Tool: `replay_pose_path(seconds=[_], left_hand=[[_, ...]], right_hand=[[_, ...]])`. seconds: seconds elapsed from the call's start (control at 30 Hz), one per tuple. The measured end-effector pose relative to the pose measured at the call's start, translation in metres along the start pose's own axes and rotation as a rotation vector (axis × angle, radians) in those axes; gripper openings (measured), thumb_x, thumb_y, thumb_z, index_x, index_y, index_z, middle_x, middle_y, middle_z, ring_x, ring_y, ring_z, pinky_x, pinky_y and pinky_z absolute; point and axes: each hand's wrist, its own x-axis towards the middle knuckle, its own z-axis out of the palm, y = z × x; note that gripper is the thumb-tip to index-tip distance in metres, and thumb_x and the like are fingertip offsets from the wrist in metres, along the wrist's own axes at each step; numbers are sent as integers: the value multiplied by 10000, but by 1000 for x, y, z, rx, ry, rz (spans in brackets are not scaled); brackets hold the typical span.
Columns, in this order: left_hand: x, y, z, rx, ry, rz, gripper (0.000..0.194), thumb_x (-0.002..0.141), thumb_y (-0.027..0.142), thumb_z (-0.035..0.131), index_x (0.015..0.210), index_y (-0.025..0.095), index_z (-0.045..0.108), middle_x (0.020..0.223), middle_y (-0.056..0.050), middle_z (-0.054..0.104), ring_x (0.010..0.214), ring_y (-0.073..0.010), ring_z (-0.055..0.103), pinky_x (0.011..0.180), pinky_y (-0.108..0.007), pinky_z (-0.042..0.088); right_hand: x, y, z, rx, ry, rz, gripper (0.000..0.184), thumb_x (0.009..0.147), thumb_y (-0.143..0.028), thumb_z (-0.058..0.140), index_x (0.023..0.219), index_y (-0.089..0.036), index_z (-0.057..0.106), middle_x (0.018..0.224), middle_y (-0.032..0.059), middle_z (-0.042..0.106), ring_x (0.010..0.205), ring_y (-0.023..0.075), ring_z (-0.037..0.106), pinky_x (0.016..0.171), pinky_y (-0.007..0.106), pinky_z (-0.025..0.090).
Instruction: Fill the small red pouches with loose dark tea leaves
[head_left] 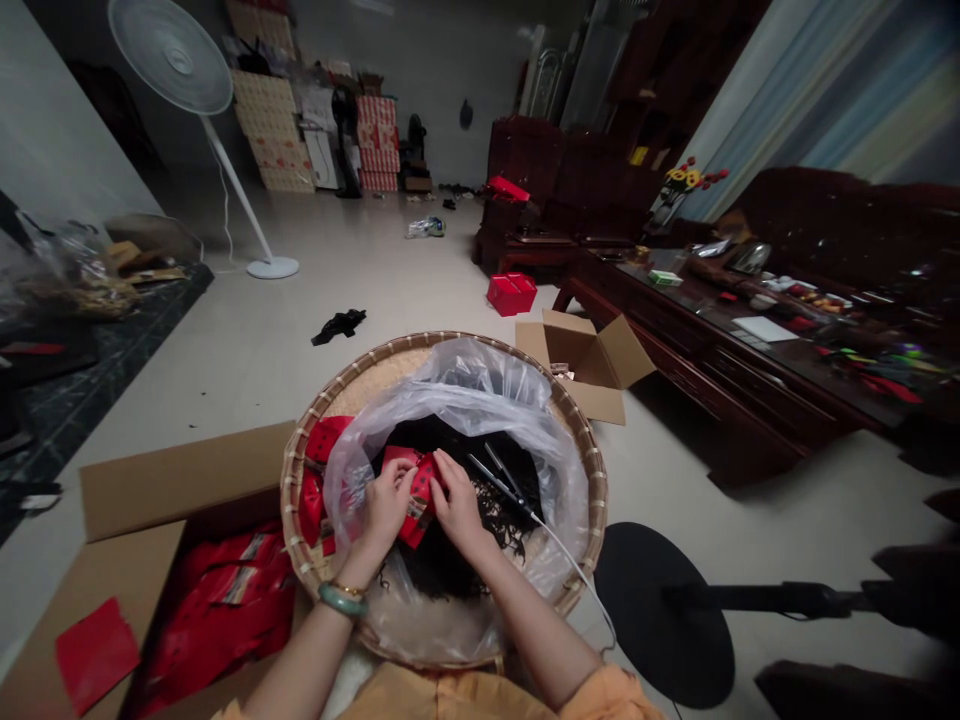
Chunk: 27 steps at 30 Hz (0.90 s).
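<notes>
Both my left hand (pixel 386 505) and my right hand (pixel 457 505) pinch a red packet (pixel 417 497) from either side, above a heap of dark dried leaves (pixel 504 520). The leaves lie inside a clear plastic bag (pixel 469 395) lining a round woven bamboo basket (pixel 592 520). Just right of my right hand, a black-and-metal tongs-like tool (pixel 499 480) rests on the leaves, trailing a white cord (pixel 574 565). More red packets (pixel 319 465) lie at the basket's left side. A green bangle (pixel 341 600) circles my left wrist.
An open cardboard box (pixel 180 480) full of red packets (pixel 225 610) sits at lower left. Beyond the basket are another open carton (pixel 589 365), a red box (pixel 511 293), and a black cloth (pixel 339 325). A dark round fan base (pixel 664 615) stands right; a wooden table (pixel 697 350) runs along the right.
</notes>
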Motion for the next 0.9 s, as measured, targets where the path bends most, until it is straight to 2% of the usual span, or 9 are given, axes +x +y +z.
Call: replay_pose_path(seconds=[0.17, 0.27, 0.33, 0.47, 0.57, 0.67, 0.77, 0.83, 0.9], left_hand=[[-3, 3, 5, -7, -50, 47, 107, 744, 296, 569, 794, 226, 632, 794, -47, 700, 717, -195, 662, 697, -286, 497], [-2, 2, 9, -125, -161, -49, 198, 703, 303, 602, 869, 201, 638, 822, -60, 714, 747, -211, 679, 679, -306, 528], [0, 0, 12, -190, -230, -147, 260, 654, 287, 635, 889, 176, 645, 803, -68, 721, 745, -227, 686, 652, -318, 542], [2, 0, 18, -235, -146, -259, 197, 604, 289, 661, 750, 155, 662, 711, -62, 716, 714, -229, 685, 669, -322, 538], [3, -1, 21, -325, -86, -310, 237, 576, 322, 685, 731, 145, 659, 672, -57, 709, 671, -217, 679, 629, -301, 528], [4, -4, 22, -384, -85, -337, 304, 554, 353, 700, 754, 129, 652, 662, -64, 710, 630, -205, 672, 591, -286, 520], [3, -7, 23, -402, -93, -342, 328, 551, 367, 701, 762, 122, 646, 675, -73, 714, 624, -202, 672, 590, -283, 521], [1, -6, 24, -391, -109, -338, 309, 570, 364, 689, 769, 130, 653, 667, -68, 712, 603, -201, 668, 574, -288, 524], [-1, -4, 24, -339, -135, -296, 251, 595, 347, 676, 753, 153, 664, 670, -54, 713, 604, -202, 668, 580, -299, 533]], right_hand=[[2, 0, -4, 45, 116, 67, 414, 838, -174, 479, 1247, -217, 525, 1081, 99, 571, 997, 200, 559, 887, 346, 471], [4, 4, -8, 58, 157, 57, 311, 837, -151, 476, 1094, -227, 633, 927, 66, 563, 862, 175, 573, 786, 306, 497], [5, 6, -10, 48, 166, 20, 307, 843, -135, 463, 1074, -225, 645, 896, 61, 556, 835, 170, 569, 763, 299, 499], [4, 9, -12, -71, 159, -78, 398, 860, -141, 447, 1239, -217, 541, 948, 88, 556, 878, 189, 559, 785, 331, 502], [-1, 8, -12, -214, 130, -198, 506, 867, -124, 415, 1366, -201, 386, 1125, 136, 538, 1043, 227, 510, 883, 394, 471], [-7, 6, -11, -332, 86, -287, 568, 861, -89, 381, 1413, -180, 283, 1318, 158, 438, 1219, 255, 396, 976, 452, 406], [-11, 3, -11, -393, 82, -308, 483, 863, -92, 383, 1339, -168, 409, 1338, 154, 422, 1253, 264, 351, 977, 457, 396], [-10, 2, -14, -403, 144, -273, 327, 869, -149, 437, 1169, -161, 566, 1225, 156, 497, 1175, 269, 408, 940, 452, 409], [-6, 1, -18, -386, 207, -212, 184, 863, -219, 496, 954, -159, 644, 1042, 143, 559, 1022, 254, 478, 861, 426, 438]])
